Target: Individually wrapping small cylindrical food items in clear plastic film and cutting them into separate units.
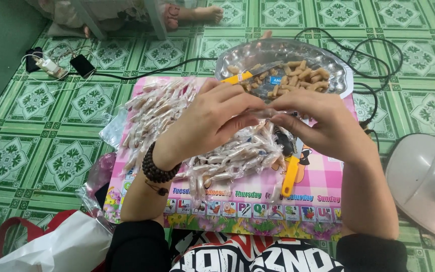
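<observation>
My left hand [212, 121] and my right hand [318, 123] meet in the middle of the view, fingertips pinching the two ends of a small clear plastic wrapper [267, 114] with a candy piece inside. A dark bead bracelet [158, 168] circles my left wrist. Below and left of the hands lie several wrapped candies [162, 113] in piles on a pink printed mat [318, 181]. Beyond the hands, a shiny metal tray [283, 50] holds several unwrapped tan candy pieces [303, 75] and a yellow-handled knife [242, 76].
An orange-handled tool [291, 176] lies on the mat under my right hand. Black cables [373, 95] run over the green tiled floor [36, 151]. A white fan base [424, 176] sits at right, a white bag [61, 247] at bottom left, a phone and charger [59, 65] at top left. Another person's foot [210, 12] shows at top.
</observation>
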